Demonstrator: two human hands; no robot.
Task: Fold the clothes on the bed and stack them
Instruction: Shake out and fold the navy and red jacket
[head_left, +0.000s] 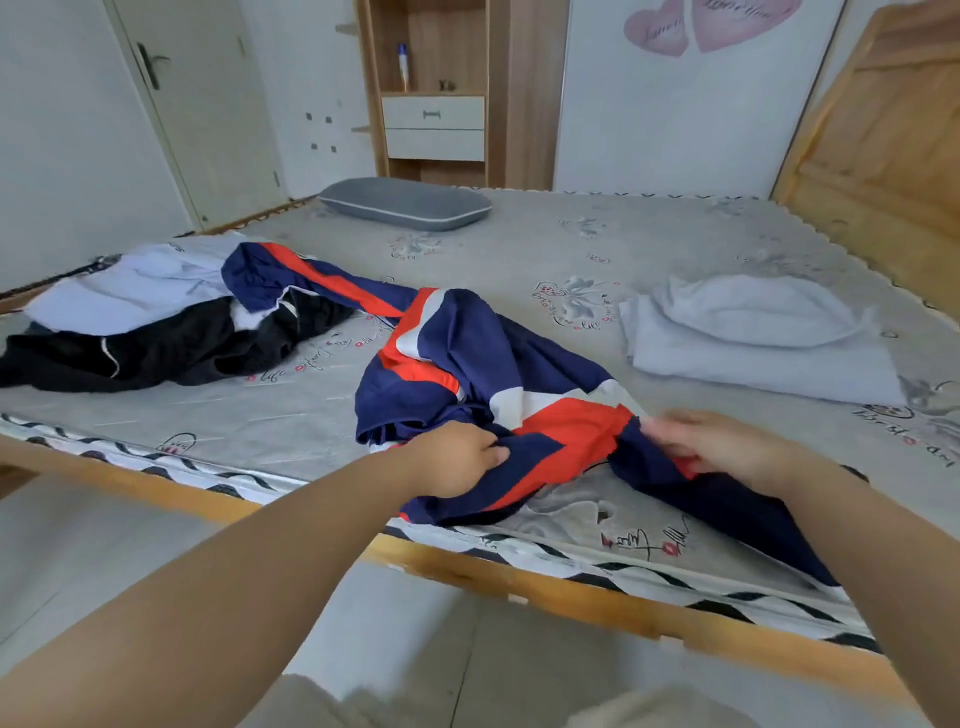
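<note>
A navy jacket with red and white stripes (467, 358) lies crumpled across the near middle of the bed (597, 244), one sleeve trailing back left and one end hanging over the front edge at right. My left hand (457, 457) grips its navy cloth near the front edge. My right hand (722, 447) pinches the red and navy cloth a little further right. A folded pale blue garment (753, 338) sits on the right of the bed. At the left lie a black garment (156, 353) and a pale blue garment (130, 291), both unfolded.
A grey pillow (405, 202) lies at the far side of the bed. A wooden headboard (883, 156) rises at the right. Behind the bed stand a wooden shelf unit with white drawers (434, 124) and a white door (197, 104). Pale floor tiles lie in front.
</note>
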